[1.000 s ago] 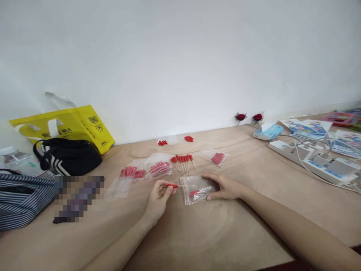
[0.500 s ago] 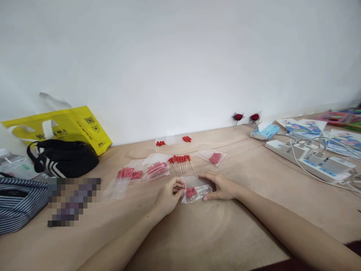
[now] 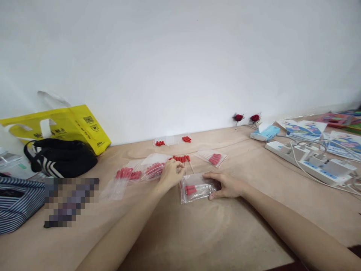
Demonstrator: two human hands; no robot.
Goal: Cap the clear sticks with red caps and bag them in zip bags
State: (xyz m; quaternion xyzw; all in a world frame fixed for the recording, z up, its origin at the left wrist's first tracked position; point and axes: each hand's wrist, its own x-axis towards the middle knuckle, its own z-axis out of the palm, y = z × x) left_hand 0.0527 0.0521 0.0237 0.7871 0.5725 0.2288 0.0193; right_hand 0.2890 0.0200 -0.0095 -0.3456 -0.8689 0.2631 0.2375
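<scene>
A clear zip bag [image 3: 204, 188] lies flat in front of me with a few red-tipped sticks inside, their red ends near its left edge. My right hand [image 3: 227, 184] holds the bag's right end, thumb at the near edge and fingers at the far edge. Just beyond the bag is a row of loose red-tipped sticks [image 3: 186, 159]. My left hand [image 3: 172, 173] is over the left part of that row, fingertips pinched together beside the sticks; what they hold is hidden. Filled bags [image 3: 153, 169] lie left of this hand, and another filled bag [image 3: 213, 157] lies beyond the right hand.
Against the wall are small bags of red pieces [image 3: 172, 140] and two dark red flowers [image 3: 238, 118]. A white power strip [image 3: 307, 163] with cables, a blue tissue pack [image 3: 265, 133] and printed sheets stand right. A yellow bag [image 3: 76, 128] and black pouch [image 3: 67, 158] sit left.
My left hand has left the zip bag's left edge and moved up to the loose sticks. My right hand has shifted slightly right and stays on the bag.
</scene>
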